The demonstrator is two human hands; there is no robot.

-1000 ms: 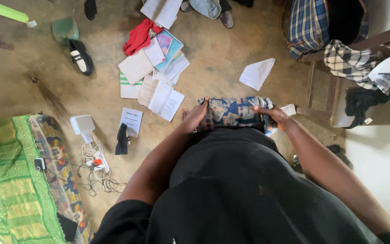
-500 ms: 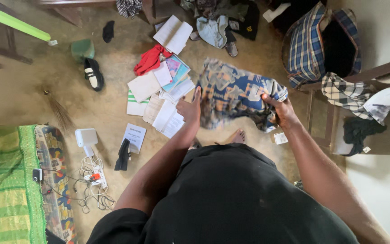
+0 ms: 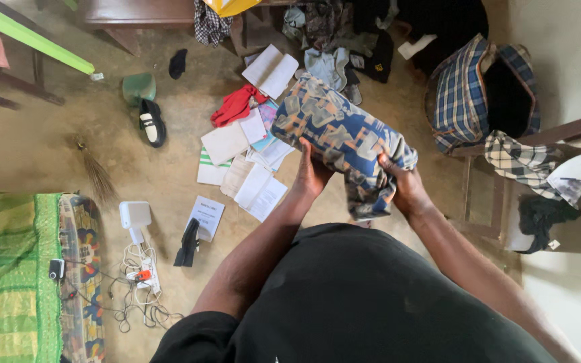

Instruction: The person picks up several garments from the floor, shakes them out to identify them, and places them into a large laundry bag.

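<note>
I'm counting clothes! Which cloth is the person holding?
The blue-and-orange patterned cloth, gripped by both hands; the red cloth and checked cloth lie untouched.

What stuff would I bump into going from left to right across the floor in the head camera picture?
Green patterned mattress → white charger block → black and white shoe → red cloth → blue patterned cloth held in both hands → plaid bag → checked cloth.

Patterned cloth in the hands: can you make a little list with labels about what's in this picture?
Held thing: blue and orange patterned cloth, bunched up
Left hand: grips the cloth's lower left side
Right hand: grips its lower right end
Floor: scattered papers, red cloth, black and white shoe
Right side: plaid bag, open
Left side: green bedding, white power strip with cables
</note>
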